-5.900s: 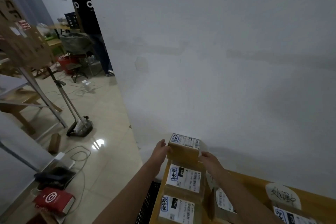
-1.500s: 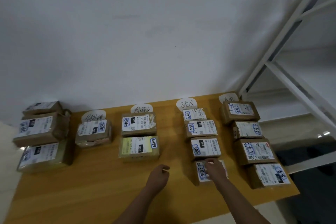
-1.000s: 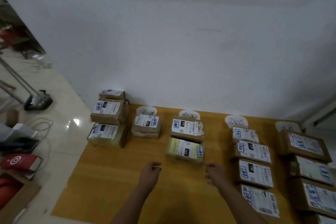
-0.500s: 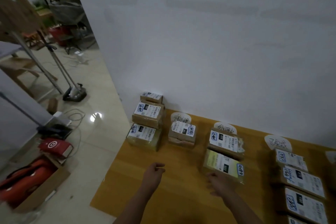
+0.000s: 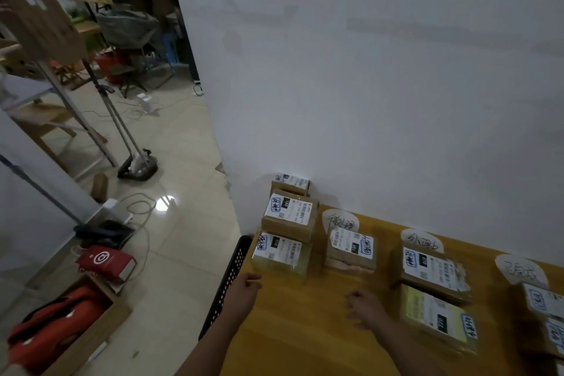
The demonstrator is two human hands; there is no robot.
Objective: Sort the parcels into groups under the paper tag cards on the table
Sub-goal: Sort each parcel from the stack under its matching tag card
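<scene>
Just beyond the left hand [image 5: 244, 291] lies a parcel [image 5: 279, 255]; both hands' fingers hang loosely curled, empty.

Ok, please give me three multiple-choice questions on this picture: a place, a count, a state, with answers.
1. Where is the yellowish parcel? A) on the floor B) on the table, in front of a brown parcel C) on a stack
2. How many parcels lie under the leftmost tag card? A) one B) four C) six
3. What do the left hand and right hand hold? A) a parcel each B) cards C) nothing
1 B: it lies on the wood, nearer than the brown one. 2 A: a single parcel sits below it. 3 C: both hover, fingers loosely curled.
</scene>
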